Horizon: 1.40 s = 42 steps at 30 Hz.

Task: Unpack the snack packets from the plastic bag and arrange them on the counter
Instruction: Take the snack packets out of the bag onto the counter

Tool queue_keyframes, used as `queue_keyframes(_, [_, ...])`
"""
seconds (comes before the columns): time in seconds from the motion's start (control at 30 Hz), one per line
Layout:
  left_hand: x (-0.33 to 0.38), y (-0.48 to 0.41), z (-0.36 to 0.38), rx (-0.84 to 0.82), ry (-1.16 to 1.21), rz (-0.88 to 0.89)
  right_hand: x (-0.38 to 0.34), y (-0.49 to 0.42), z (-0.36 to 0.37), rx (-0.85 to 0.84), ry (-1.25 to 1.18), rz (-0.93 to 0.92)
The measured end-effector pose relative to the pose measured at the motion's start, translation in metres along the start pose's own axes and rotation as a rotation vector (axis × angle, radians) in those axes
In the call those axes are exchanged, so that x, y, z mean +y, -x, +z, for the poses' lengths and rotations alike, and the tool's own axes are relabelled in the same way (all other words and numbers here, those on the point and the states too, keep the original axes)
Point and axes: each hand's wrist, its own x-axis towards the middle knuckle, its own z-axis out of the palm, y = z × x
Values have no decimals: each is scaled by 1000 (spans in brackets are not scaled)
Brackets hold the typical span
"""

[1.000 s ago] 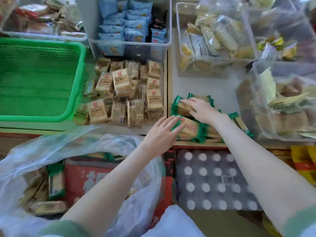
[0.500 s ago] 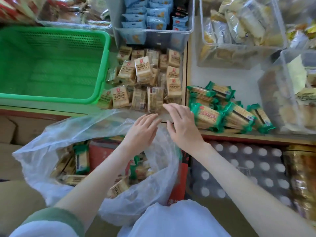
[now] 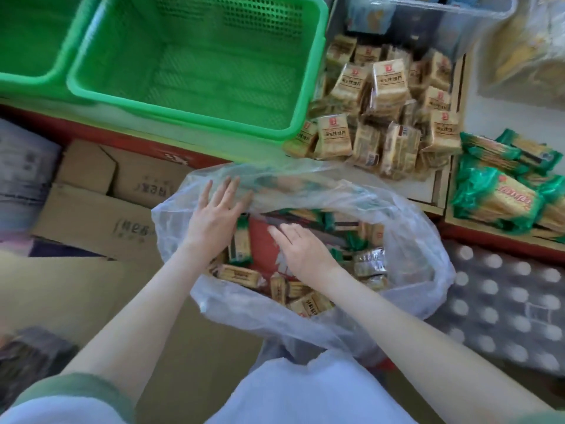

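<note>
Below the counter (image 3: 504, 114) edge, the plastic bag (image 3: 422, 240) gapes upward. The left hand (image 3: 215, 209), fingers spread flat, presses its far rim back, likely to keep the mouth wide; the right hand (image 3: 301, 246), fingers straight and empty, reaches over the snack packets (image 3: 244, 275) inside. Bare counter shows only behind the green-wrapped stack (image 3: 495, 194); the green basket (image 3: 195, 65) fills the left.

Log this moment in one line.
step: unpacking | left hand: open, on plastic bag rim | right hand: open, over snack packets inside | holding: nothing
</note>
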Motion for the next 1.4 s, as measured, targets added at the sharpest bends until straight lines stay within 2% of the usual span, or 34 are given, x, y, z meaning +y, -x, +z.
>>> queue_keyframes(0.17, [-37, 30, 21, 67, 22, 15, -55, -44, 17, -184, -150, 42])
queue_keyframes(0.27, [-44, 40, 26, 116, 71, 15, -68, -72, 33, -394, -88, 126])
queue_keyframes(0.4, [-43, 45, 26, 164, 97, 30, -69, -94, 43, -509, 35, 116])
queue_keyframes(0.47, [-41, 45, 26, 184, 104, 24, -70, -93, 38, -514, 74, 118])
queue_keyframes(0.57, [-36, 43, 22, 193, 115, 16, -65, -80, 23, -436, 111, 87])
queue_keyframes(0.73, [-14, 23, 2, 235, 164, 79, -35, -34, -11, -193, 131, -5])
queue_keyframes(0.87, [26, -13, -26, 298, 191, 170, 9, 17, -54, -50, 18, 26])
queue_keyframes(1.03, [106, -67, -59, 332, 208, 328, 82, 92, -115, 214, -90, 142])
queue_keyframes(1.2, [201, -117, -89, 342, 260, 441, 161, 162, -164, 416, -253, 387])
queue_keyframes(1.3, [252, -139, -100, 352, 300, 486, 210, 197, -185, 470, -323, 585])
queue_keyframes(1.4, [294, -159, -105, 342, 279, 519, 258, 225, -198, 495, -287, 638])
